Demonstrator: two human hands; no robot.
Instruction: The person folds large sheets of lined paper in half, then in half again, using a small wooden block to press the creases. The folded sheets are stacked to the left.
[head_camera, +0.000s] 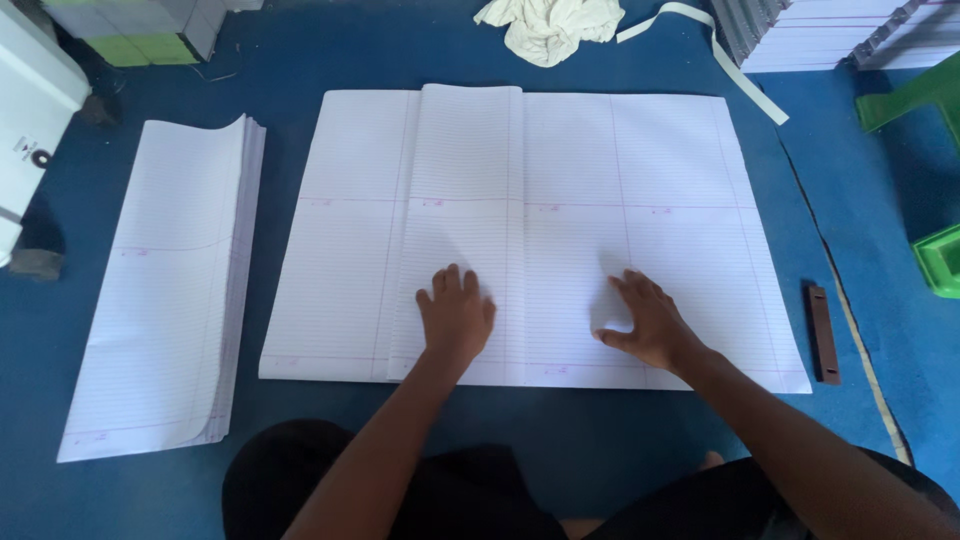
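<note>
A large stack of ruled sheets (620, 160) lies flat on the blue floor (560, 420), its near edge just ahead of the person's knees. The left hand (455, 318) rests palm down on a folded-over strip of paper near the stack's middle, fingers spread and holding nothing. The right hand (645, 322) presses on the sheet just right of it, fingers bent; it seems to pinch up a small ridge of paper, though that is hard to tell. A folded paper pile (160, 290) lies well apart on the left, with bare floor between. A brown bar (822, 333) lies beside the stack's right edge.
</note>
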